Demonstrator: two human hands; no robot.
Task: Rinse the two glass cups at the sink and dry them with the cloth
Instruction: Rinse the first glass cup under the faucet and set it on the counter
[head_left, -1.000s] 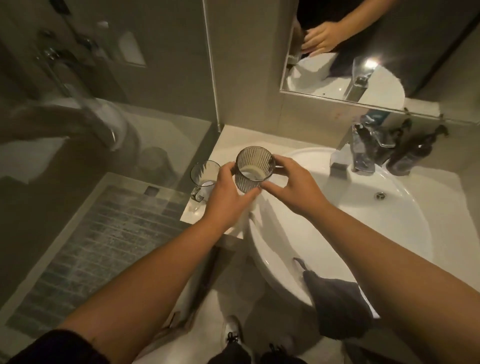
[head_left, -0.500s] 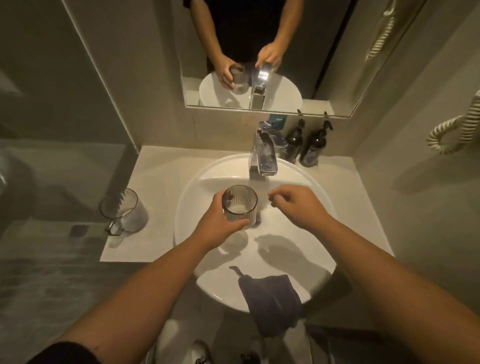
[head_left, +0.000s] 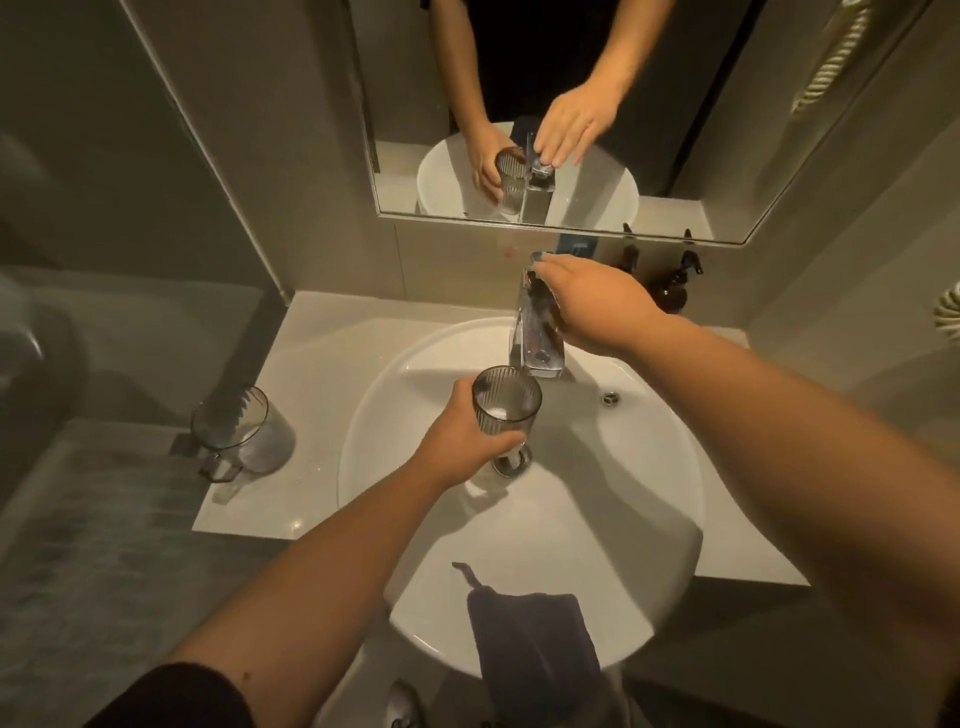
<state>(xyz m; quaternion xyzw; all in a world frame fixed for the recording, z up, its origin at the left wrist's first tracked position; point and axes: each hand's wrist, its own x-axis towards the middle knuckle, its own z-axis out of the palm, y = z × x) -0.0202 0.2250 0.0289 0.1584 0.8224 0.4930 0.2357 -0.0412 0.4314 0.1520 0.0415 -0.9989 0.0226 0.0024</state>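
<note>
**Head view: one ribbed glass under the tap, one waiting on the counter**

Head camera looks down on a round white ceramic sink (head_left: 649, 519) set in a pale stone counter (head_left: 322, 364). The left hand (head_left: 457, 436) grips a ribbed, smoky grey glass cup (head_left: 505, 400), fingers and thumb curled round its side. The cup is upright over the basin, just below and in front of the spout of the square chrome tap (head_left: 537, 338). Something pale shows at the bottom of the cup; whether it is water or the white basin seen through the glass cannot be told. Directly beneath the cup, the chrome drain plug (head_left: 511, 462) is partly hidden.

The right hand (head_left: 592, 301) lies on top of the tap with its fingers stretched out fairly straight over the lever, not wrapped round it. No stream of water can be made out.

A second clear ribbed glass cup (head_left: 236, 426) stands on the counter at the left, well apart from the sink, with nothing visible inside it. A dark grey cloth (head_left: 535, 649) with a small loop hangs over the near rim of the sink. Two dark pump bottles (head_left: 670, 283) stand against the wall behind the right hand. Above them the wall mirror (head_left: 675, 130) reflects both hands, the cup and the tap.
</note>
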